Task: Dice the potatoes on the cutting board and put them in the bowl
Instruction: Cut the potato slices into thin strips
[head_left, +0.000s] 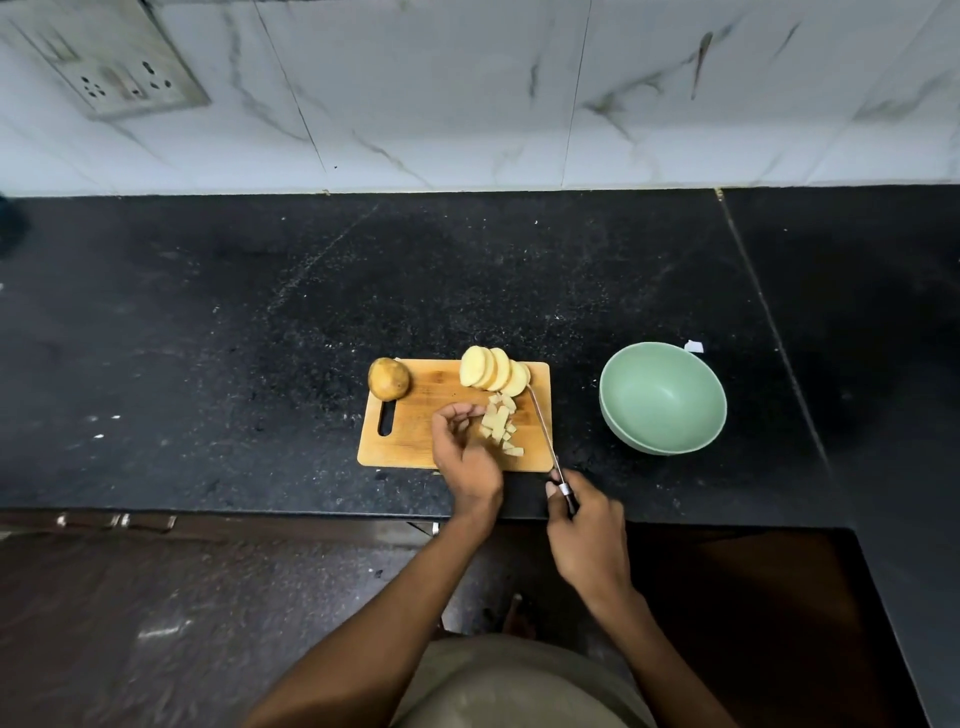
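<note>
Wooden cutting board (415, 441), one, flat on a black speckled counter (260, 312), its handle slot toward the left. Whole potato (388, 379), unpeeled, one, at the board's far left corner, untouched and well apart from both hands. Potato slices (493, 375), a short fanned row leaning on one another at the far right of the board, partly overhanging its back edge. Diced potato (500, 423), a small loose heap right of the board's centre. Left hand (465, 452), fingers loosely curled with the tips at the left side of the heap; whether it pinches a piece or only steadies the pile, I cannot tell from here. Right hand (587, 530), wrapped tight around the dark handle of a knife (543, 426), whose blade runs along the right side of the heap toward the slices. Green bowl (662, 397), one, on the counter just right of the board, nothing visible inside it. White scrap (693, 346), behind the bowl. Wall socket (117, 67), on the marble tiles at upper left. Hazards, as I judge them: left fingertips lie close to the blade, so a hurried cut could nick them; cubes near the board's front edge could be pushed onto the counter; the overhanging slices could topple off the back; the round potato may roll if the board is jolted.
</note>
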